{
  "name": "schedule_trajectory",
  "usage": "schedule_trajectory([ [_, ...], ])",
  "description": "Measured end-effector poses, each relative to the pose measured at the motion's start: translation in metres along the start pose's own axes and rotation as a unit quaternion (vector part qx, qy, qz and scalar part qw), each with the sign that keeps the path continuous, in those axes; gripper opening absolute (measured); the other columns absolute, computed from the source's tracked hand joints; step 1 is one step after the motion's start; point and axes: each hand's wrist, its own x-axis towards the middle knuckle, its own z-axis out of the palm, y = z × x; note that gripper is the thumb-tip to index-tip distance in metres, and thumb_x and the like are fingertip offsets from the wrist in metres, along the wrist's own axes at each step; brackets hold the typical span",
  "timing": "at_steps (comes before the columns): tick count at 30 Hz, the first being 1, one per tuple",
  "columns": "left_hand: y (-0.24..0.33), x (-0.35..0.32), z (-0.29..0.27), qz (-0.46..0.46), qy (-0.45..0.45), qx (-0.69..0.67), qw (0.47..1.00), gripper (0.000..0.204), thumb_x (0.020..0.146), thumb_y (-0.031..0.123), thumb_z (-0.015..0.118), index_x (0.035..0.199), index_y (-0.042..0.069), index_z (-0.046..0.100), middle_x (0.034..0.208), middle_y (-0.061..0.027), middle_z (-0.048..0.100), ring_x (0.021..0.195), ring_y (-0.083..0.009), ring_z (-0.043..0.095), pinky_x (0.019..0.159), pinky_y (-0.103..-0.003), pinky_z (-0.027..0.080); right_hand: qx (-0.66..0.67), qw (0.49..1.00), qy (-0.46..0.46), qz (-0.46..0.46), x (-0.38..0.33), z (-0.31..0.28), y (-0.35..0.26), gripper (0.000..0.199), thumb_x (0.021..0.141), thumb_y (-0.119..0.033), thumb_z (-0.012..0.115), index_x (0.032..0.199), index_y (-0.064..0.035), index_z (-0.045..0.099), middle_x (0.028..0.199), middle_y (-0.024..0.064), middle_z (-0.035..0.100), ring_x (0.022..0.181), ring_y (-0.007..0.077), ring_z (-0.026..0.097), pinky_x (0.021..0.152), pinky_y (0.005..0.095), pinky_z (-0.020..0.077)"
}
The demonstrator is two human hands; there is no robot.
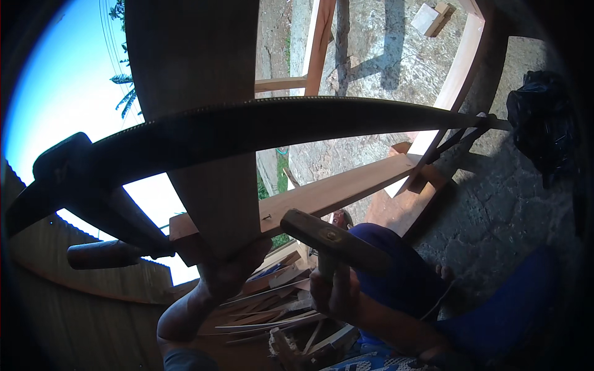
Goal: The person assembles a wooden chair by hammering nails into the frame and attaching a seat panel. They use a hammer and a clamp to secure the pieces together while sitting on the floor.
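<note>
My right hand (334, 294) is closed round the handle of a hammer (331, 238), its head raised beside a pale wooden beam (334, 185). A nail (267, 217) stands partly out of the beam's face. My left hand (232, 269) grips the lower end of a wide dark board (216, 198), which crosses the beam near its left end; some of its fingers are hidden. A long bar clamp (278, 127) with a serrated edge spans above the beam. Its wooden handle (102, 255) sits at the left, and its other jaw (473, 133) is by the beam's far right end.
Wooden frame pieces (461, 74) extend toward the back right. Small wood blocks (430, 20) lie on the concrete floor (489, 210). A black plastic bag (541, 123) is at the right. Below my hands lies a pile of wood offcuts (272, 309); a corrugated sheet (74, 303) is at left.
</note>
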Motion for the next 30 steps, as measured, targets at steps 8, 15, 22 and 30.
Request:
schedule_trajectory([
  [8, -0.002, 0.000, -0.005, 0.031, -0.027, 0.055, 0.998, 0.029, 0.085, 0.007, 0.078, 0.109, -0.003, 0.066, 0.098, -0.0107, 0.069, 0.083, -0.0178, 0.070, 0.067, -0.032, 0.059, 0.041, 0.998, 0.004, 0.042, -0.007, 0.004, 0.002, 0.070, 0.094, -0.003, 0.061, 0.152, 0.0077, 0.022, 0.080, 0.0207, 0.065, 0.052, 0.0248, 0.060, 0.043, 0.0367, 0.0441],
  [15, 0.000, -0.004, -0.004, -0.007, -0.014, 0.027, 1.000, 0.030, 0.085, 0.007, 0.078, 0.110, -0.003, 0.066, 0.101, -0.0118, 0.070, 0.087, -0.0193, 0.071, 0.072, -0.033, 0.060, 0.040, 0.995, -0.054, 0.074, -0.004, -0.009, -0.002, 0.054, 0.096, -0.005, 0.057, 0.140, 0.0165, 0.034, 0.109, 0.0392, 0.062, 0.060, 0.0279, 0.066, 0.045, 0.0344, 0.0478],
  [22, 0.006, -0.002, -0.004, -0.032, -0.028, 0.030, 0.999, 0.028, 0.085, 0.007, 0.078, 0.110, -0.002, 0.068, 0.101, -0.0120, 0.070, 0.088, -0.0192, 0.071, 0.072, -0.033, 0.060, 0.041, 0.996, -0.067, 0.044, 0.003, -0.018, -0.005, 0.063, 0.096, -0.004, 0.057, 0.147, 0.0154, 0.026, 0.105, 0.0346, 0.063, 0.060, 0.0253, 0.066, 0.046, 0.0348, 0.0477],
  [30, -0.001, -0.002, -0.006, 0.042, -0.042, 0.092, 0.994, 0.034, 0.085, 0.008, 0.078, 0.114, -0.003, 0.064, 0.102, -0.0109, 0.067, 0.088, -0.0198, 0.070, 0.070, -0.032, 0.059, 0.031, 0.988, -0.082, 0.127, 0.031, -0.065, -0.015, 0.063, 0.098, -0.003, 0.055, 0.153, 0.0065, 0.026, 0.113, 0.0266, 0.067, 0.069, 0.0192, 0.069, 0.058, 0.0311, 0.0516],
])
